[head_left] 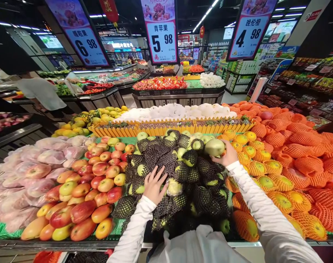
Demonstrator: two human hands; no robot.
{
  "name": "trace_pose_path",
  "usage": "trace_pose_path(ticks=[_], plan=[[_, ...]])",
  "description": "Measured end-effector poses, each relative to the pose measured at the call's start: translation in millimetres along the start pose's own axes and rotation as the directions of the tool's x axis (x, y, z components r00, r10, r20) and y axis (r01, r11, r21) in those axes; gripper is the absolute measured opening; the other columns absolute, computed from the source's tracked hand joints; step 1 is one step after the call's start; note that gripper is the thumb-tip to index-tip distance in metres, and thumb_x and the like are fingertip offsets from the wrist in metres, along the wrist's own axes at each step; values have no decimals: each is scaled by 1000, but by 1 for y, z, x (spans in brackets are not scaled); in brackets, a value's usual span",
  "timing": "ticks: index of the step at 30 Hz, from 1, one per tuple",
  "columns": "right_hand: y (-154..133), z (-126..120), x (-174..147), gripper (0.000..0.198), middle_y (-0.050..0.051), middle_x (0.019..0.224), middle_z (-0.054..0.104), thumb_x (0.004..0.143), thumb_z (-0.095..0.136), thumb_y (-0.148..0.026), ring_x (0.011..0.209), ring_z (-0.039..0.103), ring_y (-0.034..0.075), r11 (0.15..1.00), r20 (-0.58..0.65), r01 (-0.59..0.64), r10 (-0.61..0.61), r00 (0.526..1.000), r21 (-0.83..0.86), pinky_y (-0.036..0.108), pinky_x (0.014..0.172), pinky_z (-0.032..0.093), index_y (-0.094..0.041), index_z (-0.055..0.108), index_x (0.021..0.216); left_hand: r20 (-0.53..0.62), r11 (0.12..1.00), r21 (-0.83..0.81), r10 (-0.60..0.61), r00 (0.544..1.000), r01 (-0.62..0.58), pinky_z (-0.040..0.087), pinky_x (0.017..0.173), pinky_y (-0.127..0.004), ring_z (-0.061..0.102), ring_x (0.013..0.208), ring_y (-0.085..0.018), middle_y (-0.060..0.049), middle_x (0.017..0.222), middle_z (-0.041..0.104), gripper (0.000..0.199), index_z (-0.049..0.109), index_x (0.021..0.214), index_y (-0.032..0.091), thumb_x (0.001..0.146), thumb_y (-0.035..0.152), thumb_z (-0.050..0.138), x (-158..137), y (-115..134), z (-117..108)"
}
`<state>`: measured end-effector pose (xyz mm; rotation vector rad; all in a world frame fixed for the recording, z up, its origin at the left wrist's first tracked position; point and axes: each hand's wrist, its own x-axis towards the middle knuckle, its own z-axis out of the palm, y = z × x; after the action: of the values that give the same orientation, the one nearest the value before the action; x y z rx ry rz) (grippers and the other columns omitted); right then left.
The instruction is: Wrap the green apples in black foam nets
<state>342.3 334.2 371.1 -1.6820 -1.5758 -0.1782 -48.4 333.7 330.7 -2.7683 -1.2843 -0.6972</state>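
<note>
My right hand [227, 155] grips a bare green apple [214, 147] at the back right of the green apple heap. Fingers spread, my left hand [155, 185] rests over the front middle of that heap, on or just above the black foam nets [162, 157]. Beside its fingertips sits a pale yellow-green fruit in clear wrap [174, 187]. Most apples around both hands are sleeved in black netting, and a few bare ones show at the back. Whether my left fingertips press on a net is hard to make out.
Red and yellow apples [82, 190] lie to the left, with pink-wrapped fruit [48, 157] beyond. Oranges in yellow nets [281, 201] and fruit in orange nets [305, 160] fill the right. A yellow divider [166, 127] crosses behind. Price signs [161, 40] hang above. A person [42, 91] stands far left.
</note>
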Motion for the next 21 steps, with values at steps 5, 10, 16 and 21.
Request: trace_pose_path(ticks=[5, 10, 16, 21], plan=[[-32, -34, -39, 67, 14, 120, 64, 67, 69, -47, 107, 62, 33, 970, 5, -81, 82, 997, 230, 47, 93, 50, -18, 51, 124, -248, 998, -63, 4, 969, -21, 37, 104, -49, 54, 127, -29, -12, 132, 63, 38, 57, 130, 21, 92, 26, 54, 9, 3, -11], [-86, -21, -99, 71, 12, 115, 60, 65, 71, -47, 101, 63, 28, 887, 311, -129, -18, 950, 444, 39, 85, 53, -21, 40, 124, -412, 983, -182, -87, 907, 11, 43, 104, -43, 51, 130, -28, -16, 143, 51, 56, 43, 143, 21, 90, 29, 60, 2, 4, -33], [-143, 33, -165, 76, 10, 107, 64, 56, 78, -42, 96, 63, 29, 955, 687, -132, -91, 721, 265, 42, 87, 52, -21, 47, 121, -489, 949, -294, -249, 836, 111, 48, 100, -43, 58, 117, -26, -12, 119, 60, 43, 56, 123, 18, 83, 29, 69, -24, 7, -43], [-153, 59, -186, 96, 17, 142, 45, 58, 81, -35, 124, 47, 37, 975, 836, 31, -205, 509, 220, 51, 105, 41, -19, 42, 144, -490, 862, -479, -418, 765, 165, 49, 95, -40, 62, 103, -22, -5, 103, 63, 30, 58, 103, 20, 79, 29, 74, -54, 11, -41]])
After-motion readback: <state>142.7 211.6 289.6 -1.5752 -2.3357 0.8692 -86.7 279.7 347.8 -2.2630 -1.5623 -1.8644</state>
